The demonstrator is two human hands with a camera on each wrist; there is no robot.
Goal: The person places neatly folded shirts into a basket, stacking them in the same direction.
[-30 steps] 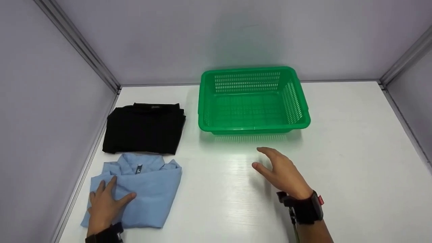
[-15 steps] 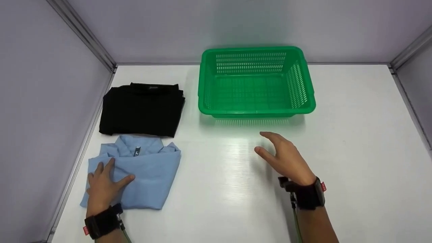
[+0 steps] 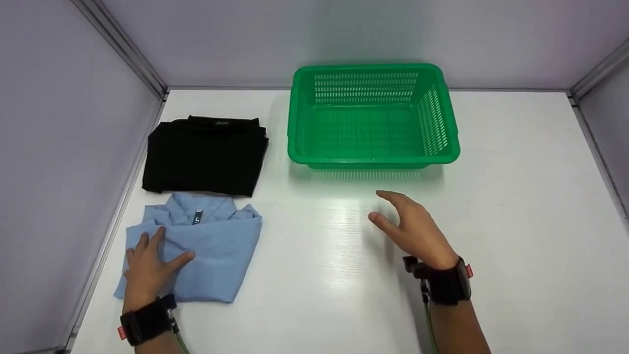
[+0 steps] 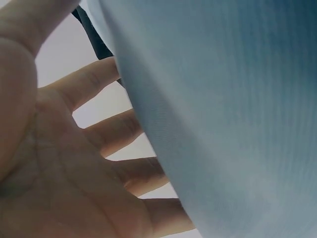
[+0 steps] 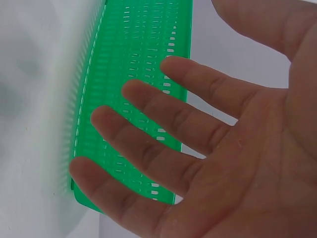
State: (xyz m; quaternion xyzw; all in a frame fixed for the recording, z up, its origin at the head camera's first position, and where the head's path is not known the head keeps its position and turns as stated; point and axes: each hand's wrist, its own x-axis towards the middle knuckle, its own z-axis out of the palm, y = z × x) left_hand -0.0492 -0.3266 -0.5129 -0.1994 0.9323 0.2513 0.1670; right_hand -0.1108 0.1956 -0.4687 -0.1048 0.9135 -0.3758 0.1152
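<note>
A folded light blue shirt (image 3: pixel 216 260), collar facing away, lies at the front left in the head view. My left hand (image 3: pixel 147 273) is spread over its left part, thumb pointing right. In the left wrist view the spread fingers (image 4: pixel 131 173) reach to the edge of the blue cloth (image 4: pixel 223 119), their tips hidden by it. My right hand (image 3: pixel 417 231) holds nothing. It hovers above the white table in front of the green basket (image 3: pixel 373 161), thumb and fingers apart. The right wrist view shows its straight fingers (image 5: pixel 163 119) across the view of the basket's slotted side.
Just behind the blue shirt lies a folded black garment (image 3: pixel 206 157). The basket stands near the back wall (image 3: pixel 236 44), with nothing inside it. A grey panel (image 3: pixel 49 147) bounds the white table (image 3: pixel 304 275) on the left, another on the right.
The head view has tilted down, so the table and everything on it sit higher in the picture. Both hands keep nearly the same place relative to the shirt and basket.
</note>
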